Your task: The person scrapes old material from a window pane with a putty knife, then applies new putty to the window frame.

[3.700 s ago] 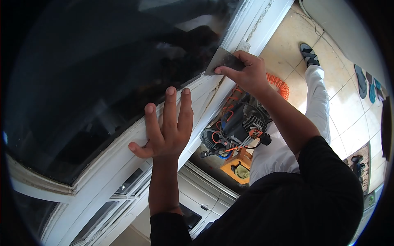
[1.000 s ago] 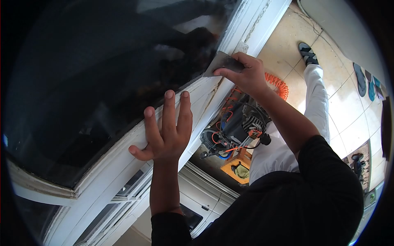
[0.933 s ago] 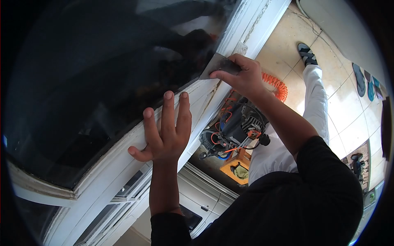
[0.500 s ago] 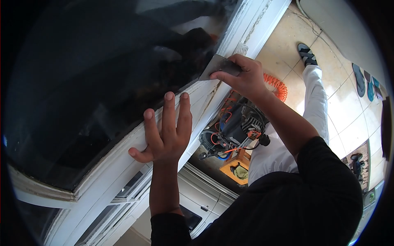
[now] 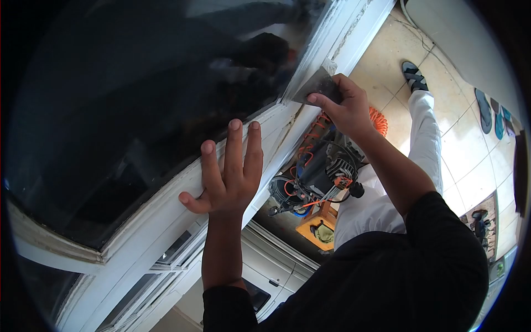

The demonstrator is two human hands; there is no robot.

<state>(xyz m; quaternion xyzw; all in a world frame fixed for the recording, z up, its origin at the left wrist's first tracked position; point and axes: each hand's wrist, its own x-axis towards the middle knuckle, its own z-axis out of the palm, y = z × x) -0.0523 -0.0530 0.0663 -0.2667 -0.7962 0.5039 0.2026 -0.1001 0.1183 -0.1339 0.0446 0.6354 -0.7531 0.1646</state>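
Observation:
My right hand point(image 5: 351, 108) pinches a thin, flat grey scraper plate point(image 5: 319, 87) between thumb and fingers. The plate lies over the white frame point(image 5: 276, 119), just off the edge of the dark glass pane point(image 5: 138, 110). Close above it, a whitish-grey patch point(image 5: 330, 67) shows on the frame. With fingers spread and nothing in them, my left hand point(image 5: 229, 180) rests along the frame, its fingertips at the lower border of the glass. Cracked, rough lines run along the frame's surface near both hands.
Below the frame stands a black machine point(image 5: 329, 166) with an orange coiled hose point(image 5: 378, 120). Beside it is a yellow wooden stool point(image 5: 315, 235). On the tiled floor are a sandalled foot point(image 5: 414, 76) in white trousers and several slippers point(image 5: 483, 109) farther right.
My right hand has drawn the scraper plate to the right, off the glass edge and onto the frame. My left hand stays spread in nearly the same place.

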